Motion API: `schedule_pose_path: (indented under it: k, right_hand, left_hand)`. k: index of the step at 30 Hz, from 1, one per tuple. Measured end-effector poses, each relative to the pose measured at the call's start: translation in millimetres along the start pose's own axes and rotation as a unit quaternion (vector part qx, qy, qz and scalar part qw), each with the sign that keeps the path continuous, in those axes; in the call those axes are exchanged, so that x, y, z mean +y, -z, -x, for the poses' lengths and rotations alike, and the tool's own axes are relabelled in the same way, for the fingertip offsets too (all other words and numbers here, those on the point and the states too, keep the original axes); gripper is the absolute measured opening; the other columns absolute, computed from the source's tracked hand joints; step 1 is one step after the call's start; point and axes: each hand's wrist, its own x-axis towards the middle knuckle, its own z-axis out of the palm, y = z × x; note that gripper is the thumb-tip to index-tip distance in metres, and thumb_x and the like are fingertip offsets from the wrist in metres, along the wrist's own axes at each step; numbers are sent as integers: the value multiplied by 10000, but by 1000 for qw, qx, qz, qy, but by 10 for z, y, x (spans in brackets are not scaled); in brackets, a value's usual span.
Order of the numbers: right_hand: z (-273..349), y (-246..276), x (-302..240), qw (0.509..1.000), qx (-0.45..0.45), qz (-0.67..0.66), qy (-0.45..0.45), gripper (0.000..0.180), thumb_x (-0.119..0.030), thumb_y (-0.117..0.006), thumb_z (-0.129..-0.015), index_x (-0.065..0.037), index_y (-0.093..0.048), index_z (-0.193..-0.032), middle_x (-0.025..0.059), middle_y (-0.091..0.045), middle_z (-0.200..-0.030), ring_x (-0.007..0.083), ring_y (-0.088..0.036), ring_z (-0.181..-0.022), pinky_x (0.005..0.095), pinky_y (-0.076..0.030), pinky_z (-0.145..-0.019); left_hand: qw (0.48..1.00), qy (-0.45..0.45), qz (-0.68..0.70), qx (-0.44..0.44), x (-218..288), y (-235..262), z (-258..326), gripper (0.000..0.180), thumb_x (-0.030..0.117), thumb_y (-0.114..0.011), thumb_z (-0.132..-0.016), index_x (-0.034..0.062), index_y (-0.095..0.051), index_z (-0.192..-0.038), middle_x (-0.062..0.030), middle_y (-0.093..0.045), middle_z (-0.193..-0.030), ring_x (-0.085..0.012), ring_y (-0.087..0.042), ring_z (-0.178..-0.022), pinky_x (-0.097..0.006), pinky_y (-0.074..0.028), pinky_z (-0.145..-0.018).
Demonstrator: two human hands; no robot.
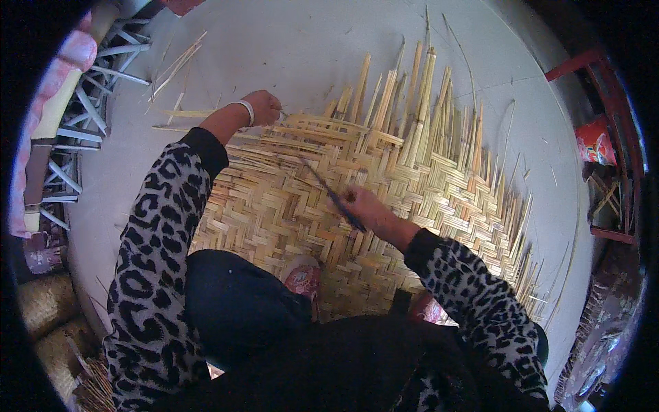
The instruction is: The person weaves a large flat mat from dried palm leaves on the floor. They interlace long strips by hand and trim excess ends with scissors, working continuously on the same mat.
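A woven mat of flat, straw-coloured split strips, like cane or bamboo, lies on the floor under and in front of me. Loose strip ends stick out from its far and right edges. At the mat's far left edge, my left hand is closed in a pinch, with a pale strip running right from the fingertips. My right hand is wrapped around a long, narrow, dark knife-like tool above the weave. The tool slants toward the far left; its tip is blurred.
Loose strips lie on the grey floor at far left. Stacked metal legs stand along the left side. At right is a dark red frame with a red package. My shoe rests on the mat.
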Motion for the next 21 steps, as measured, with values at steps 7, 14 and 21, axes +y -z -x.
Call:
schedule_pose_path:
  k: [7,14,21]
  right_hand:
    - [-427,-290,-181,991,-25,-132,16,484,-600,-532,-919,-116,-507,-909,-9,-480,-754,90,-440,-612,240,-383,-518]
    - [-782,-503,-320,983,-12,-177,50,531,-661,-504,-903,-130,-491,-907,-6,-473,-782,94,-439,-634,258,-399,-549]
    - [-936,-522,-596,976,16,-211,43,579,-687,-504,-886,-118,-497,-780,-5,-438,-638,120,-425,-502,290,-384,-456]
  left_hand:
    - [988,-38,146,-21,-93,6,90,212,169,-613,-822,-6,-699,-905,-95,-697,-735,-170,-652,-640,-324,-538,-633]
    - [989,-59,129,-47,-51,49,144,195,145,-599,-834,-33,-667,-875,-84,-684,-714,-155,-639,-630,-310,-530,-614]
    - [986,-44,161,-13,-31,54,148,195,178,-601,-787,5,-691,-779,-74,-688,-673,-160,-665,-611,-308,-540,-618]
